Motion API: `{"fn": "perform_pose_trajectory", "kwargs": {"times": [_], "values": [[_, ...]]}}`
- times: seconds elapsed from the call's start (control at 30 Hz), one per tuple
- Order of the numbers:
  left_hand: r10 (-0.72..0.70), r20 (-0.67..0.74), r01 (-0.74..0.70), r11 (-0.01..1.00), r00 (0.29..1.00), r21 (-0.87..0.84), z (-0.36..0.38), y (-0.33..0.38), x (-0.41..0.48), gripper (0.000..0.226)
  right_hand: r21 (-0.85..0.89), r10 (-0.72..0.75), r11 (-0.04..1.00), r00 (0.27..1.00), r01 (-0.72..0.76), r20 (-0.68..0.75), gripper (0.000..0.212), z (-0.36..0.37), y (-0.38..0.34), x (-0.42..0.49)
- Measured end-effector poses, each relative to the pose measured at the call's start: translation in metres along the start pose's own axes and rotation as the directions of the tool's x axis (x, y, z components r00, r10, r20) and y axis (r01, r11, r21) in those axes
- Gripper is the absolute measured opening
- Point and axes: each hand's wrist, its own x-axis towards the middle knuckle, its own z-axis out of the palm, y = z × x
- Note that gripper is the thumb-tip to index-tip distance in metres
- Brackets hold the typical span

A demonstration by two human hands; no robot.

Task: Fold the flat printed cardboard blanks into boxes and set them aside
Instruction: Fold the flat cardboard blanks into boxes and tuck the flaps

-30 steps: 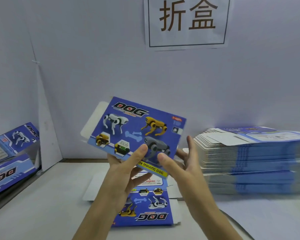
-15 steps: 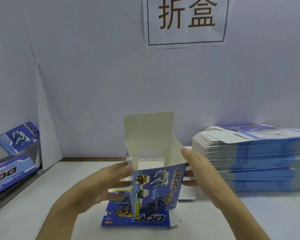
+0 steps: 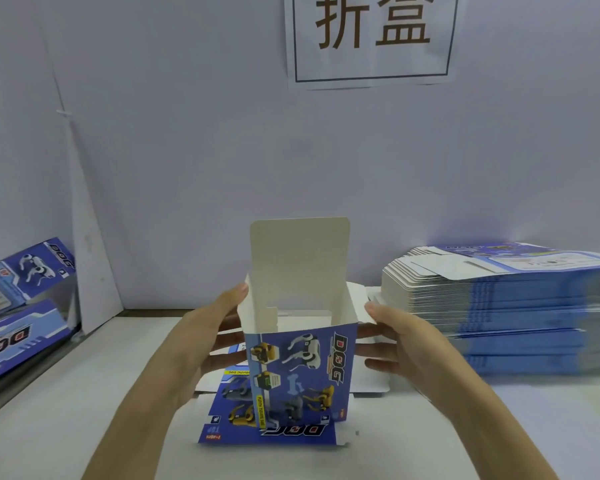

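A blue printed "DOG" box [image 3: 302, 368] stands upright on the table, squared into an open tube, with its white top flap [image 3: 298, 258] sticking straight up. My left hand [image 3: 201, 344] presses the box's left wall with straight fingers, its thumb at the upper left side flap. My right hand [image 3: 406, 337] presses the right wall the same way, thumb at the top right edge. Another flat blank [image 3: 229, 420] lies printed side up on the table under the box. A tall stack of flat blanks [image 3: 516, 306] sits at the right.
Two folded blue boxes [image 3: 21, 271] [image 3: 11, 341] lie at the far left, below the white table [image 3: 66, 410] edge. A white board [image 3: 90, 271] leans in the left corner. A paper sign [image 3: 371, 36] hangs on the back wall.
The blank, held flat in the air a second ago, has been turned upright and opened into a tube on the table. Both hands have shifted to its side walls.
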Motion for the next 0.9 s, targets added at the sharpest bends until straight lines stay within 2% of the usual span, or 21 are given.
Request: {"fn": "perform_pose_trajectory", "kwargs": {"times": [0.13,0.23,0.3,0.37,0.43,0.5,0.57,0.67,0.77,0.83,0.9], "values": [[0.014,0.023,-0.014,1.000,1.000,-0.010,0.001,-0.002,0.000,0.037,0.102,0.054,0.993,0.998,-0.058,0.039,0.029,-0.003,0.007,0.004],[0.021,0.045,-0.019,0.999,0.999,-0.047,-0.004,-0.005,0.003,0.047,0.233,0.084,0.968,0.995,-0.095,0.056,0.053,-0.001,0.010,0.006],[0.003,0.053,0.004,0.992,0.999,-0.123,-0.009,-0.009,0.007,0.039,0.337,0.113,0.931,0.988,-0.141,0.102,0.059,0.002,0.015,0.008],[-0.061,0.069,0.076,0.970,0.996,-0.232,-0.011,-0.016,0.012,0.029,0.404,0.124,0.897,0.979,-0.179,0.160,0.052,0.006,0.019,0.010],[-0.153,0.115,0.180,0.942,0.981,-0.284,-0.008,-0.026,0.015,0.035,0.412,0.121,0.892,0.976,-0.186,0.178,0.051,0.010,0.023,0.012],[-0.226,0.154,0.259,0.934,0.962,-0.248,0.000,-0.035,0.016,0.046,0.388,0.113,0.905,0.979,-0.173,0.171,0.058,0.014,0.025,0.014],[-0.248,0.143,0.276,0.932,0.958,-0.234,0.007,-0.040,0.018,0.049,0.371,0.098,0.916,0.981,-0.154,0.167,0.066,0.016,0.027,0.014],[-0.227,0.060,0.234,0.921,0.972,-0.310,0.015,-0.042,0.021,0.046,0.343,0.078,0.932,0.989,-0.116,0.124,0.065,0.018,0.029,0.013],[-0.213,-0.023,0.184,0.888,0.977,-0.421,0.014,-0.039,0.021,0.056,0.308,-0.033,0.951,0.999,0.042,-0.034,0.051,0.018,0.029,0.015],[-0.119,-0.017,0.101,0.903,0.993,-0.417,0.012,-0.032,0.017,0.054,0.266,-0.138,0.952,0.988,0.153,-0.076,0.037,0.017,0.025,0.014],[0.059,0.055,-0.039,0.949,0.997,-0.312,0.012,-0.021,0.009,0.058,0.166,-0.200,0.963,0.977,0.210,-0.074,0.027,0.018,0.020,0.013]]}}
